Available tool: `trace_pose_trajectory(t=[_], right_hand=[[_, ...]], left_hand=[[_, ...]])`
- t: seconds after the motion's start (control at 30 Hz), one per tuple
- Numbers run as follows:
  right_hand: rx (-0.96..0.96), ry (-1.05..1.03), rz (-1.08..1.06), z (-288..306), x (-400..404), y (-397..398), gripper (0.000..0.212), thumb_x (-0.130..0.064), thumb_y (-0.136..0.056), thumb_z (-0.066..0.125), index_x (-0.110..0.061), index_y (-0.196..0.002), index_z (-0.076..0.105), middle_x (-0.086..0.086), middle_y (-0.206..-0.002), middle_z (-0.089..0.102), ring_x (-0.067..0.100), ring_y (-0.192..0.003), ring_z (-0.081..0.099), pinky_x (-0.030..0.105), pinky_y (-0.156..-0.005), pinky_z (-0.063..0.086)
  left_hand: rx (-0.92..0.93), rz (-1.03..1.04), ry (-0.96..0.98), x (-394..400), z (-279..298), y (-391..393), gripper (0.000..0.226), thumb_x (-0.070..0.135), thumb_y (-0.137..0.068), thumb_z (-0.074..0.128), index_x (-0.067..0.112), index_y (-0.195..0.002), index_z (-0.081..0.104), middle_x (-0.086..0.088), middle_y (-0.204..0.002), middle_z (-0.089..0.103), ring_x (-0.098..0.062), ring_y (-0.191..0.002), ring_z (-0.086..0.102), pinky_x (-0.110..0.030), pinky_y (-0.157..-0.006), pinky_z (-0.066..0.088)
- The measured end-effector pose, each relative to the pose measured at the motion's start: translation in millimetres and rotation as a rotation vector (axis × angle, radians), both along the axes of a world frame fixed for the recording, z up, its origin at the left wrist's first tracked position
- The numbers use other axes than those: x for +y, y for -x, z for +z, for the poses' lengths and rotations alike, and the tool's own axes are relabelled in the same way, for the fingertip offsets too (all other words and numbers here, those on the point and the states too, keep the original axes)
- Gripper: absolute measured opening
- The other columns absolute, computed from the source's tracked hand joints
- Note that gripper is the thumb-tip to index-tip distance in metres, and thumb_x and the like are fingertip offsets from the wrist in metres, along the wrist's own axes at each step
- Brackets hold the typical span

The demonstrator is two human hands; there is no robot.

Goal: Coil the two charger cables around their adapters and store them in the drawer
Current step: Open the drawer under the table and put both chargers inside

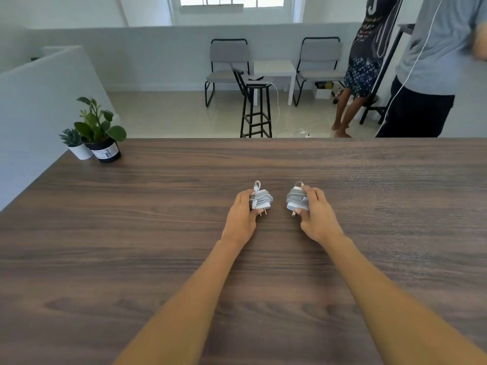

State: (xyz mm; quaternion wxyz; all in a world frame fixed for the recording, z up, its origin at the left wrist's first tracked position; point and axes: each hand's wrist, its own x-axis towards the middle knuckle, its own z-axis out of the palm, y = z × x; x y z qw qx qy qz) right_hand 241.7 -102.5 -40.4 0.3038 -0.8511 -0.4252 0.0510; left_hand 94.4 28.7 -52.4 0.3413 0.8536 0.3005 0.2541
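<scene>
1. Dark wooden table; potted plants at its far-left corner.
2. Left hand grips the left coiled charger; right hand grips the right coiled charger, both mid-table.
3. Beyond the far edge: stool, chairs.

Two white adapters, grey cable coiled tight round each — left charger, right charger — side by side, apart, prongs facing near edge.
</scene>
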Motion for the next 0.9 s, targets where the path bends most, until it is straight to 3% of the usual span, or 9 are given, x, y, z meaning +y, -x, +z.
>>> trace_pose_trajectory(t=[0.2, 0.33, 0.47, 0.6, 0.73, 0.83, 0.9], right_hand=[[0.05, -0.056, -0.007, 6, -63, 40, 0.059, -0.002, -0.085, 0.059, -0.005, -0.138, 0.035, 0.012, -0.137, 0.037, 0.032, -0.114, 0.05, 0.039, -0.092, 0.043], [0.026, -0.1, 0.016, 16, -118, 72, 0.057, 0.0, -0.084, 0.058, -0.005, -0.137, 0.037, 0.01, -0.137, 0.037, 0.03, -0.114, 0.049, 0.034, -0.09, 0.041], [-0.053, -0.124, 0.083, 23, -180, 106, 0.059, 0.002, -0.082, 0.059, -0.004, -0.137, 0.037, 0.011, -0.141, 0.037, 0.029, -0.116, 0.049, 0.033, -0.093, 0.042], [-0.096, -0.126, 0.137, 25, -236, 138, 0.062, 0.005, -0.081, 0.061, -0.008, -0.138, 0.039, 0.009, -0.139, 0.039, 0.027, -0.114, 0.049, 0.03, -0.092, 0.043], [-0.119, -0.195, 0.19, 17, -288, 172, 0.058, 0.005, -0.081, 0.063, -0.009, -0.135, 0.044, 0.01, -0.134, 0.043, 0.023, -0.104, 0.051, 0.016, -0.083, 0.036], [-0.101, -0.193, 0.219, 3, -320, 191, 0.059, 0.005, -0.081, 0.064, -0.01, -0.135, 0.046, 0.01, -0.134, 0.045, 0.017, -0.105, 0.047, 0.013, -0.084, 0.034], [-0.071, -0.178, 0.218, -9, -337, 203, 0.06, 0.005, -0.08, 0.065, -0.012, -0.135, 0.046, 0.009, -0.134, 0.045, 0.014, -0.104, 0.046, 0.014, -0.084, 0.036]], left_hand=[[-0.121, 0.009, -0.026, -59, 6, 55, 0.046, -0.001, -0.083, 0.064, 0.001, -0.127, 0.049, -0.011, -0.126, 0.057, -0.023, -0.112, 0.057, -0.011, -0.092, 0.035], [-0.206, 0.007, -0.027, -117, 12, 97, 0.047, -0.002, -0.082, 0.065, 0.005, -0.127, 0.051, -0.004, -0.124, 0.058, -0.015, -0.108, 0.057, -0.004, -0.092, 0.037], [-0.241, 0.006, -0.008, -186, 14, 141, 0.051, -0.003, -0.082, 0.065, 0.013, -0.128, 0.051, 0.005, -0.124, 0.057, -0.007, -0.107, 0.056, -0.014, -0.096, 0.044], [-0.28, -0.002, -0.005, -244, 12, 175, 0.052, -0.005, -0.083, 0.065, 0.012, -0.129, 0.051, 0.005, -0.124, 0.055, -0.009, -0.109, 0.057, -0.02, -0.096, 0.047], [-0.281, 0.007, 0.002, -290, 5, 205, 0.053, -0.006, -0.082, 0.065, 0.011, -0.13, 0.051, 0.006, -0.122, 0.054, -0.005, -0.105, 0.056, -0.009, -0.091, 0.045], [-0.267, 0.008, 0.023, -317, -6, 222, 0.054, -0.008, -0.082, 0.064, 0.01, -0.131, 0.05, 0.005, -0.122, 0.053, 0.011, -0.104, 0.05, -0.001, -0.086, 0.039], [-0.241, 0.024, 0.046, -333, -16, 233, 0.055, -0.007, -0.082, 0.065, 0.011, -0.132, 0.05, 0.006, -0.122, 0.052, 0.013, -0.104, 0.048, 0.0, -0.087, 0.039]])
